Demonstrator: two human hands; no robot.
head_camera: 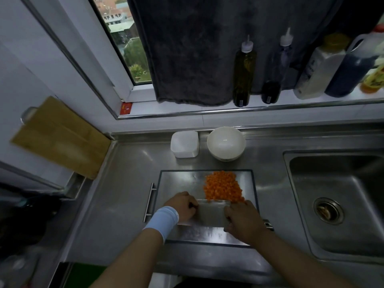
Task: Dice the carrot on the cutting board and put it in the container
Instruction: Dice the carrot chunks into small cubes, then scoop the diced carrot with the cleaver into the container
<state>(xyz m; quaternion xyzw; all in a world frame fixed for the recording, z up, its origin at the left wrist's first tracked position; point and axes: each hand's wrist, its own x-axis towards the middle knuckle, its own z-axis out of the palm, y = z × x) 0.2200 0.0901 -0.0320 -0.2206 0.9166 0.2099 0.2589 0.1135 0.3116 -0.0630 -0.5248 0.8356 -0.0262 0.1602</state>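
A pile of diced orange carrot [223,187] lies on the right half of the steel cutting board [178,181]. A broad cleaver blade [209,214] lies tilted at the near edge of the pile, touching the cubes. My right hand [244,222] grips the blade's right end where the handle starts. At the blade's left end, my left hand [182,206], with a light blue wristband, has its fingers curled against the metal. A white square container [184,144] and a white bowl [226,143] stand behind the board, both apart from my hands.
A steel sink [340,200] lies to the right of the board. Several bottles [244,73] stand on the window sill under a dark hanging towel [191,50]. A wooden board [60,138] leans against the left wall. The cutting board has a bar handle [151,202] on its left side.
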